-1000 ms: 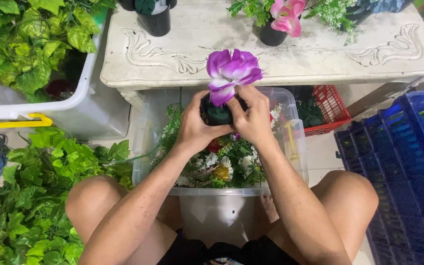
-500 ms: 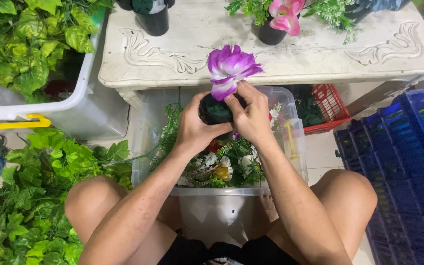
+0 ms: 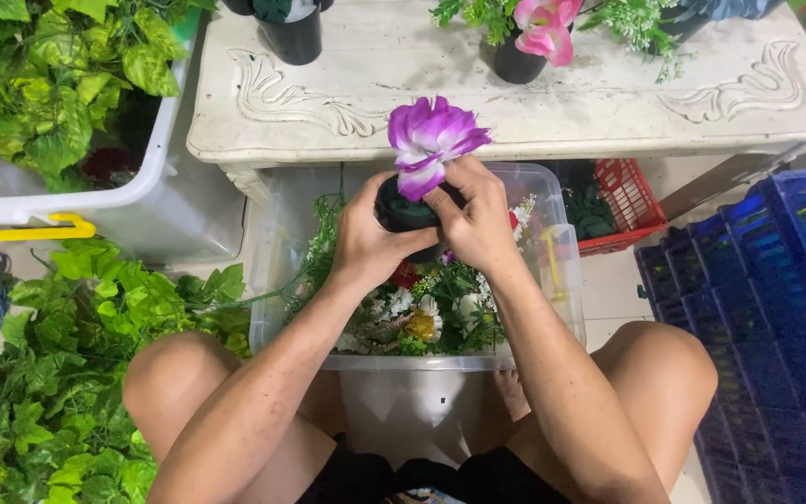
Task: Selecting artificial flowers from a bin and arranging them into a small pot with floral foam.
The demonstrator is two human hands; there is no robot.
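1. While you squat on the floor, the carved white table [image 3: 403, 103] spans the space ahead of you, bearing a black pot [image 3: 293, 35].
2. Below its edge stands the clear plastic bin [image 3: 277, 280] of mixed flowers.
3. Your left hand [image 3: 370, 241] wraps around the small black pot [image 3: 401, 213], held above the bin.
4. Your right hand [image 3: 479, 219] pinches the purple flower [image 3: 431, 135] at its base, in that pot.

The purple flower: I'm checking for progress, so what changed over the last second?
Almost nothing. The purple flower stays upright in the small black pot, its petals barely shifting. Left hand still cups the pot; right hand still pinches at the stem. The clear bin is unmoved.
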